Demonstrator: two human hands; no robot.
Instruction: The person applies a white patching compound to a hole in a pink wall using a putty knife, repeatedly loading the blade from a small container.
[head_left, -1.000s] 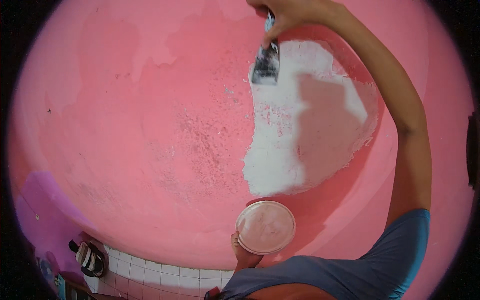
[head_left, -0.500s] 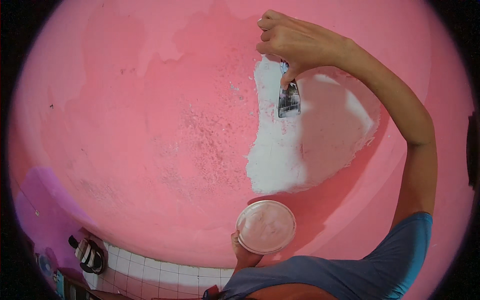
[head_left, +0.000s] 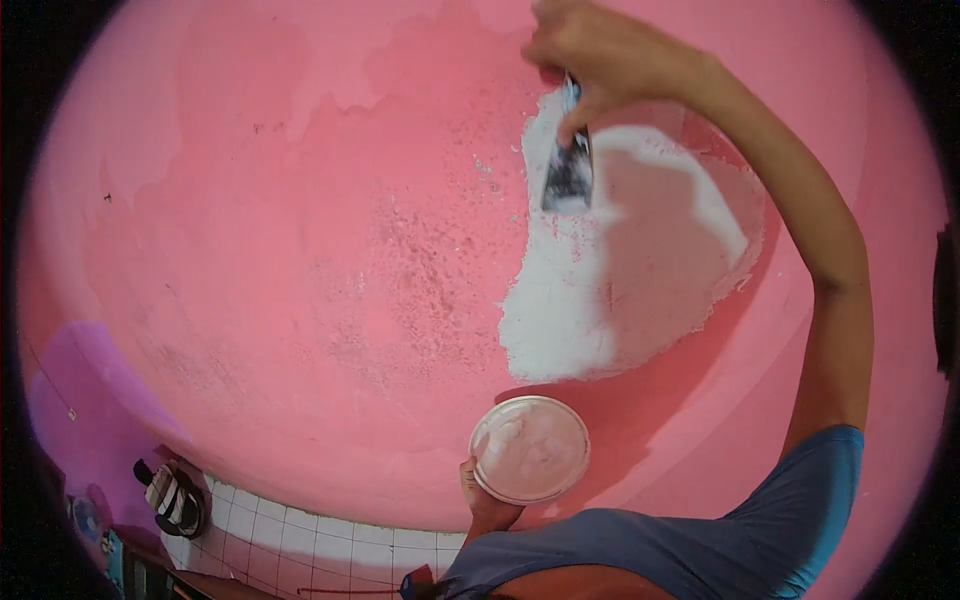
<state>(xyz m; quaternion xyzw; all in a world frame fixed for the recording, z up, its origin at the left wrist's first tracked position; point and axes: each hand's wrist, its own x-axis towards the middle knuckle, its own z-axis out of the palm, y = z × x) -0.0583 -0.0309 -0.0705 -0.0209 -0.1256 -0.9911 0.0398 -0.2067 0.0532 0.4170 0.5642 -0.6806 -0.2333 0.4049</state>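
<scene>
High on the pink wall (head_left: 300, 230), my right hand (head_left: 615, 55) is closed around a putty knife (head_left: 569, 182). Its blade points down and lies over the white filler patch (head_left: 550, 320); motion blurs it a little. The patch has ragged edges, and my arm throws a shadow across its right part. Lower down, my left hand (head_left: 486, 500) grips the left edge of a round lid-like dish (head_left: 587, 452). Pale, smeared paste (head_left: 530, 450) covers the dish's face. The fingers beneath the dish are hidden.
Left of the patch the wall is rough and spotted, with peeling marks. White floor tiles (head_left: 325, 550) run along its foot. A black-and-white bag (head_left: 177, 503) sits on the floor at lower left, near a fan (head_left: 87, 520) by a purple wall section (head_left: 95, 400).
My right hand and the putty knife have moved up a little over the patch, and the blade has shifted slightly left. My left hand with the dish stays nearly in place.
</scene>
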